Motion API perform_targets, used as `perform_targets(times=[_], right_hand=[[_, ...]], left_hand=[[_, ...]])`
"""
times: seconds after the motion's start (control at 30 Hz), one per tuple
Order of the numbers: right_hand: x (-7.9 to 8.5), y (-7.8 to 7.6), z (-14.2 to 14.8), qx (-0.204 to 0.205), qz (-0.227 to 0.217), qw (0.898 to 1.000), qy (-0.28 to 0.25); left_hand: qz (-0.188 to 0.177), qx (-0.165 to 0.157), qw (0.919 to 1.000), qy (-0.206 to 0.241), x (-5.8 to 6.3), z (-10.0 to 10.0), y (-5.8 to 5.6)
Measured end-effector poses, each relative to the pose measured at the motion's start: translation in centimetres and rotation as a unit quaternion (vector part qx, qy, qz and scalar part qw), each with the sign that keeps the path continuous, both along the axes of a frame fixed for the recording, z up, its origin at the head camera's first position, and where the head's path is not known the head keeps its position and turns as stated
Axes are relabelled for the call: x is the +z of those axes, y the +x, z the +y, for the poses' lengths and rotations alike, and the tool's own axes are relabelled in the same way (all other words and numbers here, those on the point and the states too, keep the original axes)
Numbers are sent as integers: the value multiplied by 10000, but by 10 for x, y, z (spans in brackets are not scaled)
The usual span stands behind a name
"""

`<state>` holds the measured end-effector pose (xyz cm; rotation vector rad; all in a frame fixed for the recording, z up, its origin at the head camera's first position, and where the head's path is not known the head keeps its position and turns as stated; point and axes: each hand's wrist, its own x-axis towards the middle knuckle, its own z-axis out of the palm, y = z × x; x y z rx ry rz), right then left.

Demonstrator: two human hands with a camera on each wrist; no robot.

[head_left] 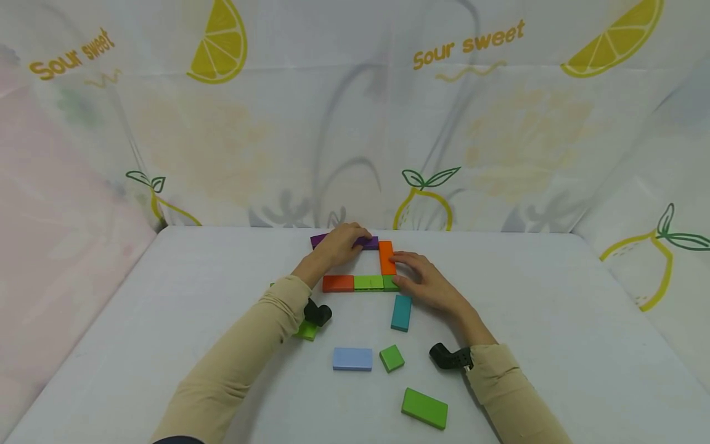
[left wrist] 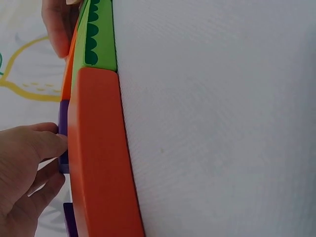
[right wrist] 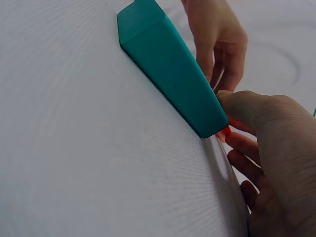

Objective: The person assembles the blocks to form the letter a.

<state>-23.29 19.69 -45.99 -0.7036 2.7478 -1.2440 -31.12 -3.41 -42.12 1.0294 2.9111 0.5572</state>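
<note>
My left hand [head_left: 337,245] is at the back of the layout, its thumb and fingers pinching a purple block [head_left: 370,244]. Another purple block [head_left: 317,241] lies to its left, partly behind that hand. An upright-running orange block [head_left: 386,258] extends from the purple block down to a front row. That row holds a red-orange block [head_left: 338,283], a light green block [head_left: 368,282] and a darker green block [head_left: 389,283]. My right hand [head_left: 435,285] has its loosely bent fingers against the orange block's right side, with the thumb beside the darker green block. A teal block [right wrist: 173,74] lies nearby.
Nearer me lie a light blue block [head_left: 352,359], a small green block [head_left: 392,358] and a long green block [head_left: 424,408]. Another green block [head_left: 307,331] is partly under my left sleeve. A printed curtain [head_left: 355,123] hangs behind the white table [head_left: 527,296].
</note>
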Motion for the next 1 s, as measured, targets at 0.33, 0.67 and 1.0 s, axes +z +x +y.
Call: perform_targets(times=[0.33, 0.67, 1.0], right_hand=[[1, 2, -1, 12, 29, 10000, -20], [2, 2, -1, -45, -29, 10000, 41], [3, 3, 0, -24, -106, 9999, -55]], left_hand=[[-19, 28, 10000, -8, -3, -1, 0], [24, 3, 10000, -5, -3, 0, 0], [-2, 59, 10000, 46, -4, 1, 1]])
